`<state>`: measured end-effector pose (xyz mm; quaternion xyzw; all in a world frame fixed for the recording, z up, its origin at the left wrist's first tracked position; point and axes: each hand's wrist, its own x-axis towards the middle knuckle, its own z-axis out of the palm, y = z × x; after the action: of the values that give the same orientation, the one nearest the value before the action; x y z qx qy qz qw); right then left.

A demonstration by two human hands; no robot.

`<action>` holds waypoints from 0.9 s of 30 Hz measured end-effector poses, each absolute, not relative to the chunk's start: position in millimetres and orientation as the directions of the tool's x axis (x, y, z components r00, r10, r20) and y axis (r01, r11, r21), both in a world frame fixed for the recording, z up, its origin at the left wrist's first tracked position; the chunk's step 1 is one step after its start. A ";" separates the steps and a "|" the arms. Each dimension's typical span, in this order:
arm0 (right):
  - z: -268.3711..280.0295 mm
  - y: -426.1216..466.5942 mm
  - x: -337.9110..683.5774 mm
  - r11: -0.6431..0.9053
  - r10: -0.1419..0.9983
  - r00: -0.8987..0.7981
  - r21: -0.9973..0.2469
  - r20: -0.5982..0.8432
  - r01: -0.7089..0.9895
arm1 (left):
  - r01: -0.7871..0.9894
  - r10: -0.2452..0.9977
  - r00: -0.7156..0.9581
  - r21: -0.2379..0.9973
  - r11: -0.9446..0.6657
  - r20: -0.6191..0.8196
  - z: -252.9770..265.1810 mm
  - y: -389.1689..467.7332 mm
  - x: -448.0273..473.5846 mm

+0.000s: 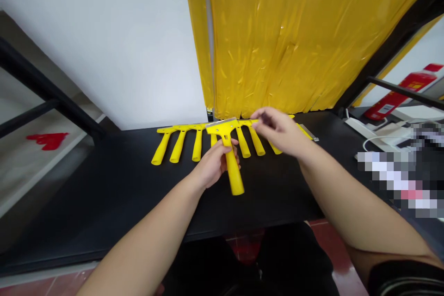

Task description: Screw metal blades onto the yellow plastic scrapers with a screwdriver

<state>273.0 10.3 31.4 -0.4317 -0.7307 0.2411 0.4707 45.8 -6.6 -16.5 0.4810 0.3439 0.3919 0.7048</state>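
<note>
My left hand (218, 163) is closed around the upper handle of a yellow scraper (236, 178), raised above the black table. Its wide T-shaped head carries a thin greyish strip along the top edge, and its handle points down toward me. Just right of that head is my right hand (275, 128), with thumb and fingers bent together in a pinch; whatever they hold, if anything, is too small to make out. Behind both hands, several more yellow scrapers (178, 145) lie in a row, heads toward the wall. The hands partly cover some of them.
The black table (114, 194) has a white panel (138, 46) and yellow plastic sheeting (270, 46) at its back. A flat strip (308, 132) lies at the row's right end. Farther right are a red bottle (398, 92), white items and a cable. Black frame bars flank both sides.
</note>
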 end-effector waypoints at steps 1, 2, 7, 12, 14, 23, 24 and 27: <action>29.6 21.5 281.1 0.484 0.872 -0.096 -0.815 0.481 0.319 | -0.189 0.866 0.484 0.951 0.246 -0.128 -14.0 -6.7 44.0; 25.8 31.6 288.5 0.460 0.884 -0.015 -0.861 0.468 0.217 | -0.135 0.849 0.506 0.958 0.252 -0.152 -11.8 -7.1 41.8; -2.3 51.7 308.5 0.388 0.920 0.062 -0.922 0.388 0.014 | 0.323 0.773 0.583 0.944 0.062 -0.250 -5.0 -12.3 28.1; -6.3 40.9 308.4 0.440 0.898 0.040 -0.897 0.438 -0.041 | 0.515 0.707 0.672 0.824 -0.234 -0.219 -3.7 -17.9 23.8; -3.4 35.6 306.3 0.478 0.878 0.044 -0.877 0.476 -0.049 | 0.530 0.680 0.718 0.749 -0.398 -0.147 -4.2 -18.6 25.2; 0.3 14.9 292.4 0.543 0.839 -0.035 -0.839 0.543 -0.024 | 0.543 0.646 0.762 0.590 -0.598 -0.045 -13.9 -11.6 29.0; -0.7 13.8 290.3 0.535 0.842 -0.060 -0.844 0.536 -0.024 | 0.549 0.644 0.763 0.587 -0.595 -0.061 -15.0 -10.6 29.2; -5.0 12.6 284.1 0.527 0.837 -0.149 -0.849 0.526 -0.036 | 0.571 0.653 0.752 0.586 -0.575 -0.092 -18.7 -8.2 29.5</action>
<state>284.1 12.6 -5.0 -0.3051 -0.6568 0.3785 0.5764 29.5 -8.2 -18.7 0.8848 0.3458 0.0674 0.3050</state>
